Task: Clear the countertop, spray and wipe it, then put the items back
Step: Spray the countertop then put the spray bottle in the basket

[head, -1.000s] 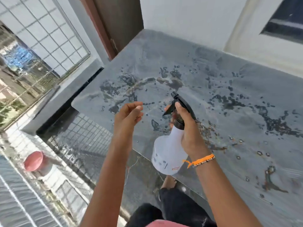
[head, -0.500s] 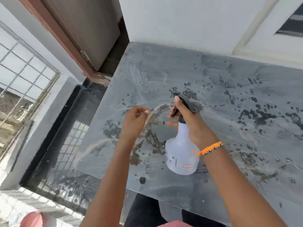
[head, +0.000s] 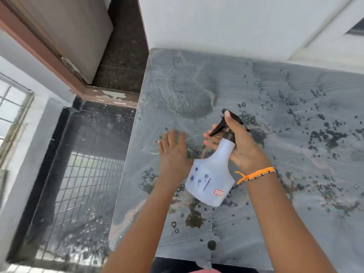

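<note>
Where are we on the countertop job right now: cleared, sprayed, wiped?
Cleared: the countertop bears no items in view. Spraying is in hand: droplets and wet patches cover it, and the right hand grips the spray bottle. The left hand is spread open, without a cloth. Wiping and putting items back seem left.

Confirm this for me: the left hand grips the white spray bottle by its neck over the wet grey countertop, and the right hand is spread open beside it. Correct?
Not quite: the hands are swapped. In the head view the right hand, the one with the orange bracelet, grips the white spray bottle by its neck, and the left hand is spread open beside it. The wet grey countertop is as stated.
</note>
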A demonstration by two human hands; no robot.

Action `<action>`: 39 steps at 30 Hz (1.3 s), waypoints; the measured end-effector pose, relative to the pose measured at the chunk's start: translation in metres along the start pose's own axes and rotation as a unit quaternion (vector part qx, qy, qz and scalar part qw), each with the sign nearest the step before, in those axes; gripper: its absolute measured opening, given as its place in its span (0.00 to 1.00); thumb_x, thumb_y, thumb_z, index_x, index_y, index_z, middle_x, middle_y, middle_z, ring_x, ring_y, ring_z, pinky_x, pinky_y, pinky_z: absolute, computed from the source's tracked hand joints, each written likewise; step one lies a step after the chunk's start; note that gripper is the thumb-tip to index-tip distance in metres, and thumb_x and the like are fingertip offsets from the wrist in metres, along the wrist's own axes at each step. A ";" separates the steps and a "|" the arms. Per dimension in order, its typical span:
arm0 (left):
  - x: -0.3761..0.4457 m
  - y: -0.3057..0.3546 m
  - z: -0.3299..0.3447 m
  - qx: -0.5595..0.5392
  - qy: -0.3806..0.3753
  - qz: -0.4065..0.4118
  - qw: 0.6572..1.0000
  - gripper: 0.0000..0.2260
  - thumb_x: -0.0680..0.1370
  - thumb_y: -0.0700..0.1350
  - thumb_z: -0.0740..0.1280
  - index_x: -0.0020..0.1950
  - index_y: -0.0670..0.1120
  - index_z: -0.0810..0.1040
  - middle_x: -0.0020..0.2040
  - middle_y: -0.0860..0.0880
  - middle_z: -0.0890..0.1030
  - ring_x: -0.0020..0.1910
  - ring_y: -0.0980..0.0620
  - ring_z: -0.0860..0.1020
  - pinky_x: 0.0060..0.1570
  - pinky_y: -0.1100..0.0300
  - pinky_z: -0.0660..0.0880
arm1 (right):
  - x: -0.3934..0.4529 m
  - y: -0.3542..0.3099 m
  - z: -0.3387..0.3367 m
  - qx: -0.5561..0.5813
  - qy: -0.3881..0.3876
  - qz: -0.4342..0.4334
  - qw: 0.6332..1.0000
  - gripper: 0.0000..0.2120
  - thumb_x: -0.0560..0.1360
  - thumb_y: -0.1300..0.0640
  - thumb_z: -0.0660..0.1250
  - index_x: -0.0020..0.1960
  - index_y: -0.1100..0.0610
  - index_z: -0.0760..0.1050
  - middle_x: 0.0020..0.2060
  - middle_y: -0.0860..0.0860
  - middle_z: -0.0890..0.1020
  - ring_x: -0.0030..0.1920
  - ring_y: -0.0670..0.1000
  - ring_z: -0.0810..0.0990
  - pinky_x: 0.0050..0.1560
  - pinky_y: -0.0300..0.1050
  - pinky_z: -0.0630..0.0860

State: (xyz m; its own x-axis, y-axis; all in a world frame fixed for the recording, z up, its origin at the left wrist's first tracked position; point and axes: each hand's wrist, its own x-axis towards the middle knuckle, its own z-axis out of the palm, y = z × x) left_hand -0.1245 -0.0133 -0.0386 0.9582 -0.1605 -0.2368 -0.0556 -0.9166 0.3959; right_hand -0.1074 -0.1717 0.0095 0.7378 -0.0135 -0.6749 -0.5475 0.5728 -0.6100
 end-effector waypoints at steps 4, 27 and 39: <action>0.010 0.023 0.014 -0.028 -0.049 0.097 0.994 0.34 0.73 0.55 0.68 0.74 0.47 0.57 0.75 0.44 0.54 0.75 0.43 0.47 0.73 0.44 0.46 | -0.016 -0.012 -0.039 0.034 -0.002 -0.029 0.999 0.14 0.70 0.50 0.65 0.41 0.62 0.75 0.35 0.56 0.82 0.43 0.55 0.85 0.37 0.50 0.82; -0.017 0.210 0.109 0.013 -0.166 0.220 0.961 0.37 0.74 0.54 0.67 0.76 0.50 0.49 0.77 0.50 0.48 0.76 0.49 0.41 0.72 0.48 0.35 | -0.089 -0.091 -0.237 0.108 0.146 -0.087 0.980 0.14 0.78 0.54 0.61 0.36 0.60 0.71 0.28 0.54 0.76 0.31 0.51 0.80 0.35 0.49 0.82; -0.042 0.300 0.172 0.078 -0.147 0.163 0.973 0.47 0.69 0.58 0.71 0.76 0.54 0.42 0.77 0.53 0.40 0.75 0.48 0.36 0.72 0.45 0.38 | -0.104 -0.143 -0.371 0.192 0.115 -0.109 0.969 0.12 0.78 0.57 0.62 0.37 0.60 0.72 0.32 0.54 0.79 0.45 0.55 0.80 0.34 0.48 0.82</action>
State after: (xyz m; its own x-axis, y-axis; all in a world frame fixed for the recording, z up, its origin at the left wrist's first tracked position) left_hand -0.2296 -0.3449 -0.0626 0.7629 -0.5276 -0.3737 -0.4063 -0.8409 0.3575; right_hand -0.2523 -0.5565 0.0133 0.6882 -0.3251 -0.6486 -0.1691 0.7975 -0.5791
